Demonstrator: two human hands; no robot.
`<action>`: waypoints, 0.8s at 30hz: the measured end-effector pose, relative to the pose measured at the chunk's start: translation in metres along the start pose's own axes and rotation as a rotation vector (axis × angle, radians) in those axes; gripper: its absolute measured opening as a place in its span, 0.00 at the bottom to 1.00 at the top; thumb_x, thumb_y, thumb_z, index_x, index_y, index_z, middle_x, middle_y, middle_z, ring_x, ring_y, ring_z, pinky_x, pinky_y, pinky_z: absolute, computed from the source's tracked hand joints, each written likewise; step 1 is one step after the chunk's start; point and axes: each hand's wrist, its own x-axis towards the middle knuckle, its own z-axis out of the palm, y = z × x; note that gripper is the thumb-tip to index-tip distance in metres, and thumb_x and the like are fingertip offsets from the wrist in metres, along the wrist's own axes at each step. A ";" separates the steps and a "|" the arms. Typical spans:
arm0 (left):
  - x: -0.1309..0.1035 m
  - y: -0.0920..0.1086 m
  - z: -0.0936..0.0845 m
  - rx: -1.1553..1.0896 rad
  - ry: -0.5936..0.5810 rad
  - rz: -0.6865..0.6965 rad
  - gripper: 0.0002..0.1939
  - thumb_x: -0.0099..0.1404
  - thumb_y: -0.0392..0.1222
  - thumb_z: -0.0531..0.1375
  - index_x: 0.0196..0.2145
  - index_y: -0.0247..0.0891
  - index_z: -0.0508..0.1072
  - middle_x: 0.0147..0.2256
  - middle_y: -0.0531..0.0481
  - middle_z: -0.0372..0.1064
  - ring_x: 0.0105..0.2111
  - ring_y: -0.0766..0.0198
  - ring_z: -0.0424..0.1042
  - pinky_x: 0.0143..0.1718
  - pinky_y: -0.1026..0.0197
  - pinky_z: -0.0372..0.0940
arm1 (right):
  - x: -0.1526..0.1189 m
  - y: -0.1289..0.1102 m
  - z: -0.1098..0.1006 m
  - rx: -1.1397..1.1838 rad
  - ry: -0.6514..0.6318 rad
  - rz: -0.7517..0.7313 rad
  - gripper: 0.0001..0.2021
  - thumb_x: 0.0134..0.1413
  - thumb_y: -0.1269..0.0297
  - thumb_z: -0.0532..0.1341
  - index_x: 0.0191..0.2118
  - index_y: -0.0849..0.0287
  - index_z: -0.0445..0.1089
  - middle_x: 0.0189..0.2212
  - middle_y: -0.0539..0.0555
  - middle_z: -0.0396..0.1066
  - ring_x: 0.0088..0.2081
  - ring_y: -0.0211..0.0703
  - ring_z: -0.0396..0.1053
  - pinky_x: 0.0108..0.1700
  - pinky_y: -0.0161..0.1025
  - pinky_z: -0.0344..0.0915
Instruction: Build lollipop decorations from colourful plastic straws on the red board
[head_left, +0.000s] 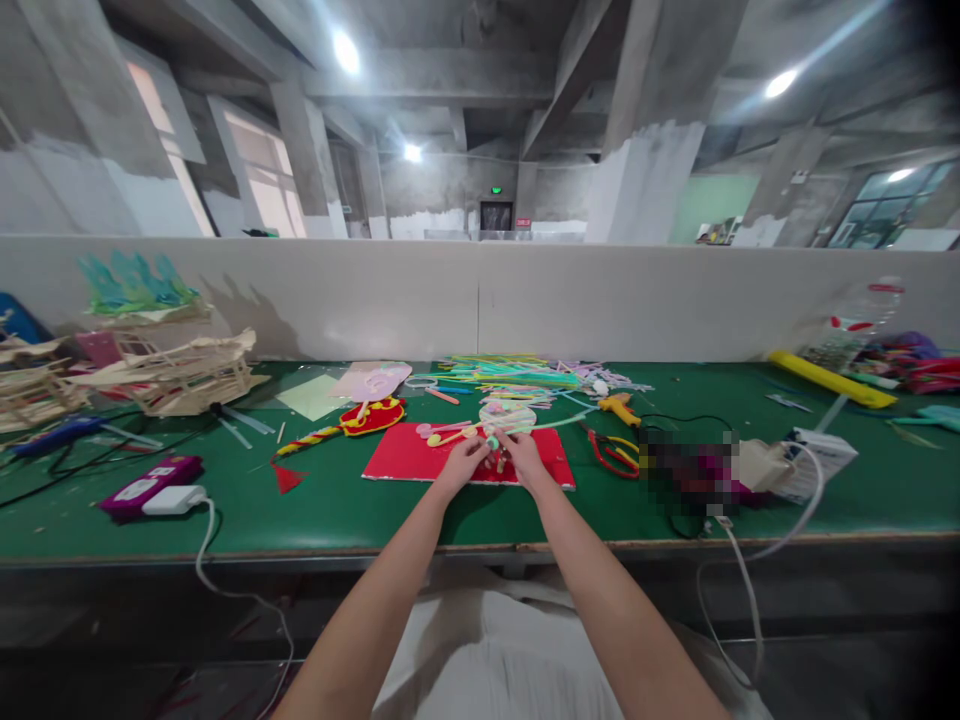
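**Left hand (466, 462) and right hand (523, 457) meet over a red board (397, 455)**

A bare concrete hall (427, 80) with lit ceiling lamps fills the background. Below it a white partition (360, 300) runs the full width, and in front of that stretches a green tabletop (322, 520).

At the far left of the table stand pale wooden frameworks (180, 380), with a blue-green, flame-like ornament (135, 285) above them. Near the partition, beyond the board, lies a loose heap of coloured strips (517, 373). The red board sits flat by the near edge, between the person and that heap.

A yellow roll (832, 380) slants at the right, beside a clear bottle (855, 335). To the board's left lie a red-and-yellow ornament (373, 418) with a twisted handle and a purple power strip (120, 500).

Both hands are over the board, side by side, their fingertips clamped on one small mint-green piece (493, 442) between them; its finer shape is too small to tell. Just right of the board rest pliers (601, 462) and an orange glue gun (619, 408). Small pink and yellow pieces (442, 436) lie on the board, left of a pale disc (508, 415).
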 end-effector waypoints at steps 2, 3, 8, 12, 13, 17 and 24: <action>-0.001 0.002 0.001 -0.010 -0.049 0.002 0.14 0.53 0.49 0.54 0.22 0.34 0.65 0.20 0.53 0.64 0.23 0.68 0.64 0.30 0.64 0.59 | 0.000 0.001 0.000 -0.041 -0.043 0.012 0.16 0.37 0.51 0.61 0.21 0.62 0.65 0.12 0.48 0.64 0.12 0.34 0.59 0.11 0.31 0.54; -0.001 0.003 0.001 -0.015 -0.069 0.003 0.14 0.53 0.49 0.55 0.22 0.34 0.65 0.20 0.53 0.65 0.23 0.68 0.65 0.30 0.64 0.59 | 0.000 0.002 -0.001 -0.055 -0.071 0.017 0.16 0.37 0.51 0.61 0.21 0.62 0.65 0.12 0.48 0.63 0.12 0.34 0.59 0.12 0.31 0.54; 0.002 -0.005 0.000 -0.024 0.003 -0.008 0.14 0.51 0.49 0.57 0.21 0.34 0.64 0.19 0.53 0.64 0.22 0.68 0.64 0.29 0.64 0.59 | 0.003 0.002 -0.002 0.068 -0.002 0.016 0.15 0.35 0.53 0.62 0.24 0.61 0.65 0.13 0.45 0.62 0.13 0.31 0.58 0.12 0.29 0.53; 0.004 -0.009 0.000 -0.069 0.062 -0.019 0.15 0.50 0.51 0.56 0.22 0.34 0.64 0.18 0.54 0.63 0.20 0.69 0.63 0.27 0.64 0.59 | 0.006 -0.002 -0.006 0.296 0.119 0.001 0.13 0.33 0.58 0.65 0.25 0.60 0.65 0.16 0.44 0.61 0.16 0.28 0.56 0.14 0.27 0.51; 0.004 -0.009 0.000 -0.062 0.056 -0.021 0.15 0.51 0.51 0.56 0.23 0.34 0.65 0.19 0.54 0.64 0.21 0.68 0.63 0.27 0.64 0.59 | 0.007 -0.002 -0.007 0.337 0.130 0.002 0.13 0.32 0.59 0.65 0.24 0.60 0.64 0.17 0.44 0.61 0.16 0.27 0.56 0.14 0.27 0.51; 0.001 -0.005 0.000 0.002 0.011 -0.031 0.15 0.53 0.51 0.54 0.24 0.34 0.67 0.21 0.52 0.67 0.24 0.66 0.65 0.31 0.64 0.60 | 0.007 -0.003 -0.008 0.416 0.124 0.008 0.13 0.31 0.61 0.66 0.24 0.60 0.65 0.18 0.45 0.62 0.17 0.27 0.55 0.14 0.26 0.51; -0.003 0.003 0.002 -0.011 -0.181 -0.005 0.14 0.55 0.48 0.53 0.25 0.34 0.68 0.23 0.52 0.66 0.26 0.67 0.65 0.33 0.64 0.60 | 0.005 -0.006 -0.007 0.405 0.092 0.036 0.12 0.33 0.61 0.66 0.25 0.60 0.64 0.15 0.43 0.59 0.15 0.26 0.53 0.14 0.26 0.52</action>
